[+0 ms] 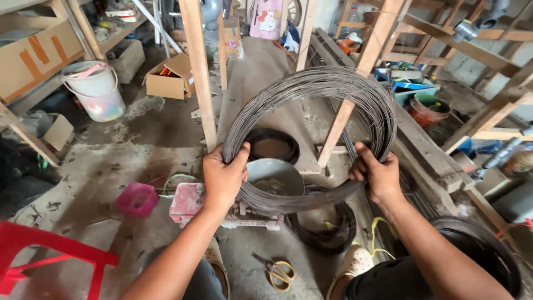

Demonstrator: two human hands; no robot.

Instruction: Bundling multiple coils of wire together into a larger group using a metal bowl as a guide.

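Below, a dusty concrete floor [127,161] among cluttered timber frames [198,72].

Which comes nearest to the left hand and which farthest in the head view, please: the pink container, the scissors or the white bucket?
From the left hand:
1. Pink container, on the floor just left of it.
2. Scissors, lower right, by the feet.
3. White bucket, far upper left, under the shelf.

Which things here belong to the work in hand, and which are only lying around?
In use:
- wire coil, gripped by left hand and right hand

Lying about:
- scissors
- pink basket
- white bucket
- cardboard box
- red chair
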